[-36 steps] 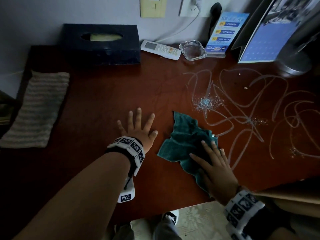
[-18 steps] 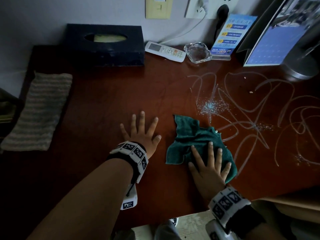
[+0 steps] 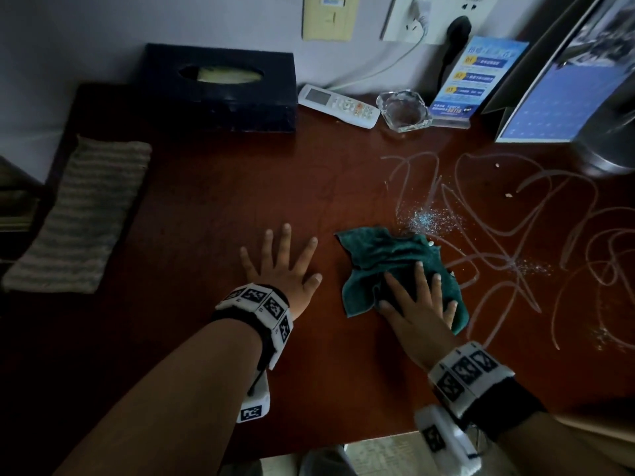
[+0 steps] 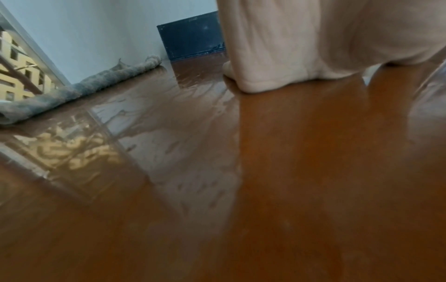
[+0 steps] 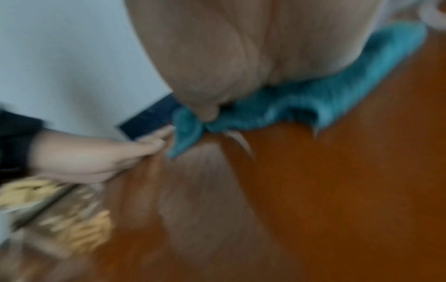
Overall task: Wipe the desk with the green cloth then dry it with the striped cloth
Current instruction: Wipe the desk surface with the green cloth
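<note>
Near the front edge of the desk (image 3: 192,207), my right hand (image 3: 417,314) presses flat, fingers spread, on the crumpled green cloth (image 3: 385,255). My left hand (image 3: 285,266) lies flat on bare wood just beside it, fingers splayed, holding nothing. I judge wiping barely begun: looping smears (image 3: 508,231) and glittery specks (image 3: 426,218) still cover the right half. The striped cloth (image 3: 79,214) lies untouched at the left edge. Along the back edge stand a tissue box (image 3: 220,87), remote control (image 3: 338,105), glass ashtray (image 3: 403,111) and a blue card (image 3: 477,80) numbered 01, 02, 03; other writing is illegible.
</note>
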